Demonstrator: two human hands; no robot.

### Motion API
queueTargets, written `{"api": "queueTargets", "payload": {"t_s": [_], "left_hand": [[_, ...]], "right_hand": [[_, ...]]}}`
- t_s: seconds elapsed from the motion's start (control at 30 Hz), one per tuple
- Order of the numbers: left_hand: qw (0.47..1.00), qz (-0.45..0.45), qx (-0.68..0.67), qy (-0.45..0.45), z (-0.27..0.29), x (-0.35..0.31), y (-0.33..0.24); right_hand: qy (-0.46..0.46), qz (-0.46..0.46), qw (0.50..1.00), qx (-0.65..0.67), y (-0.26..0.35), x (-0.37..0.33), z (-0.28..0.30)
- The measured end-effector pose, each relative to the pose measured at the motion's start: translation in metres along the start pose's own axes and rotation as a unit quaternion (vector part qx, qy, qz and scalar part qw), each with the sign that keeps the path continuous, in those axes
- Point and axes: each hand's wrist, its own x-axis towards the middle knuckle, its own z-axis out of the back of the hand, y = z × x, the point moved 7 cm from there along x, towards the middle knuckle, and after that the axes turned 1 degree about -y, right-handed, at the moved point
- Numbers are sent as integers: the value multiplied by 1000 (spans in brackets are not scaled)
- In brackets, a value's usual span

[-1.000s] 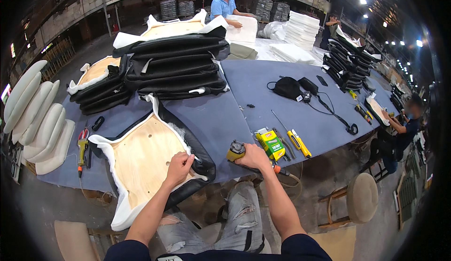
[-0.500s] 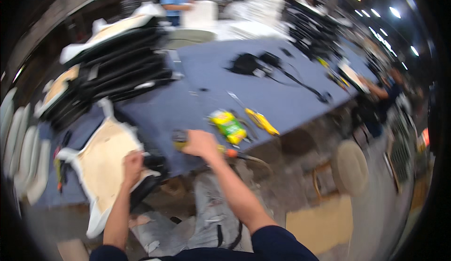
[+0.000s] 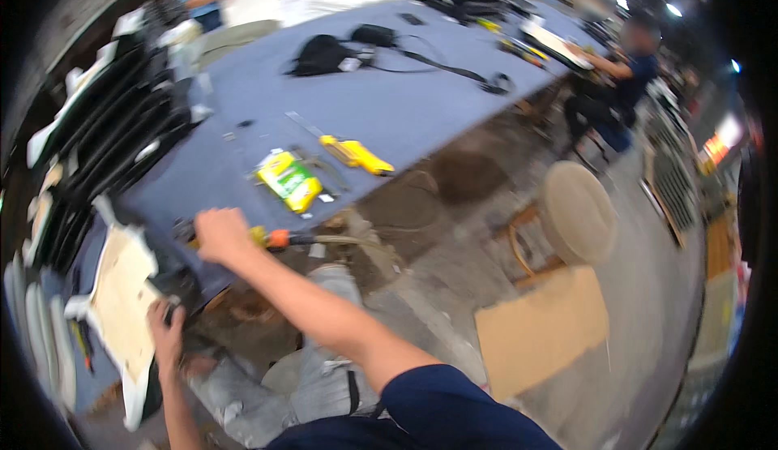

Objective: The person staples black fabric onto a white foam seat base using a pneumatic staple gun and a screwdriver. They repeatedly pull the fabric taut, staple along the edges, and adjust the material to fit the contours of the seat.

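Observation:
My right hand (image 3: 223,235) is closed round a yellow-and-black air staple gun (image 3: 258,235), its orange fitting (image 3: 278,238) and hose (image 3: 352,242) trailing right along the table edge. To the left lies a pale wooden seat panel (image 3: 121,280) with white padding and black cover fabric (image 3: 174,272) round it. At the panel's near right edge, my left hand (image 3: 166,332) has its thumb and fingers closed on the black fabric. Blur hides the staple gun's nose and the finer fingertip contact.
A yellow-green packet (image 3: 288,181) and a yellow-handled tool (image 3: 356,155) lie on the blue table (image 3: 243,85). A black bag with straps (image 3: 324,55) sits farther back. Stacked black panels (image 3: 113,109) stand left. A round stool (image 3: 577,211) and cardboard (image 3: 541,332) are right; two people work beyond.
The view has swung right, so the table and panel appear farther left. My left hand has shifted from over the wooden face to the panel's edge. My right hand keeps the staple gun.

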Motion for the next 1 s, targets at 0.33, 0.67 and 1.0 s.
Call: {"api": "queueTargets", "payload": {"t_s": [0.33, 0.67, 1.0], "left_hand": [[994, -50, -73, -62, -11, 9, -22], [994, -73, -53, -64, -15, 8, -46], [980, -194, 44, -15, -20, 50, -79]], "right_hand": [[61, -38, 996, -59, 6, -3, 10], [87, -71, 991, -71, -2, 5, 23], [64, -58, 993, -80, -1, 21, 20]]}}
